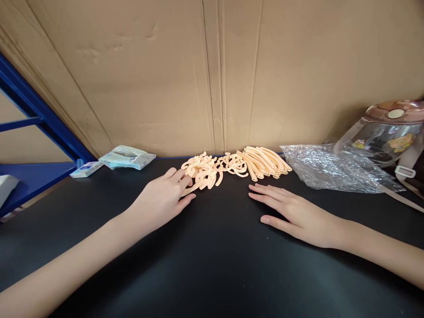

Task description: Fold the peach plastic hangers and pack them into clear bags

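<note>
While the left hand (162, 201) rests on the black tabletop (212, 265) with fingers curled over one piece at the near-left edge of the heap of pale orange hook-shaped plastic strips (232, 165), thumb just beneath it, whether it pinches or only touches that piece cannot be told. Right hand (298, 214) lies flat, palm down, fingers spread, empty, just short of the heap, which sits at the table's far edge against the brown cardboard wall (149, 79). Crinkled clear plastic bag (331, 170) and tinted transparent bottle with brown lid (387, 132) lie right of it; pale blue tissue packs (127, 157) lie left.
</note>
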A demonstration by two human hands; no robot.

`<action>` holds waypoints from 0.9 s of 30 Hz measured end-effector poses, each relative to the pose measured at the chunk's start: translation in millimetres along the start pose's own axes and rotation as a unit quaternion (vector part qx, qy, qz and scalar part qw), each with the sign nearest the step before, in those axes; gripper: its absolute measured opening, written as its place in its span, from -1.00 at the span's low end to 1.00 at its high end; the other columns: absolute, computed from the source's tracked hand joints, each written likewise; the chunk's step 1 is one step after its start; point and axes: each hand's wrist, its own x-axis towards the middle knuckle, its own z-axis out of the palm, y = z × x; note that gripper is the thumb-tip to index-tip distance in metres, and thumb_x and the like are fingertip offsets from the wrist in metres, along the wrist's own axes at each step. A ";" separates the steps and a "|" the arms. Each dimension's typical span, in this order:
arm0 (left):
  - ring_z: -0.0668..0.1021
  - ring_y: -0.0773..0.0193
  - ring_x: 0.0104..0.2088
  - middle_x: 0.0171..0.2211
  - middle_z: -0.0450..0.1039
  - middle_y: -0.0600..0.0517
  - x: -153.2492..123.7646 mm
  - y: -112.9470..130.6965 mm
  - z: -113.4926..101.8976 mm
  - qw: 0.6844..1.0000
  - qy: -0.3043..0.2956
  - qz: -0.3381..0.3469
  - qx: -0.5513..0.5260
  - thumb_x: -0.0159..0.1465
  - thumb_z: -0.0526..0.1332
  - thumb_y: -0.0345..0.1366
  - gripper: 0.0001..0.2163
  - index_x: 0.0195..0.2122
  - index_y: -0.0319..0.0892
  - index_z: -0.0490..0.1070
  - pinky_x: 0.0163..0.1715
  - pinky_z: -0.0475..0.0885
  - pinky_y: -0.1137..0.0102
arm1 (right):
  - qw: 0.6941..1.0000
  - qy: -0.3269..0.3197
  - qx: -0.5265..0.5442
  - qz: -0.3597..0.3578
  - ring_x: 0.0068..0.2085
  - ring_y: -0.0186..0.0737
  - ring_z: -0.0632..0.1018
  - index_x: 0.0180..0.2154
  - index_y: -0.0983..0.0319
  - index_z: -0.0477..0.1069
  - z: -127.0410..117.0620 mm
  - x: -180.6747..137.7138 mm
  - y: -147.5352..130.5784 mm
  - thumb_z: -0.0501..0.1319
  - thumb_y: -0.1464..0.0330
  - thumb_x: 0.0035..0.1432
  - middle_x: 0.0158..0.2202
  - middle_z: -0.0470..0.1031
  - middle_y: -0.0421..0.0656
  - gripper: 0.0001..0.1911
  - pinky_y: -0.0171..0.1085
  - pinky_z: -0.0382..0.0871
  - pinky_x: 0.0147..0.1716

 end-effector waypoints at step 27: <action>0.45 0.32 -0.37 -0.39 0.40 0.13 -17.2 65.5 -9.5 0.909 0.019 -0.106 -0.402 0.32 0.16 -0.18 -0.86 -0.34 -0.08 0.40 -0.39 0.32 0.44 | 1.000 0.021 0.010 -0.021 0.35 0.01 0.10 0.28 0.18 0.15 0.2 -3.1 1.7 -0.04 0.07 0.33 0.36 0.06 -0.09 -0.41 0.11 0.02 0.29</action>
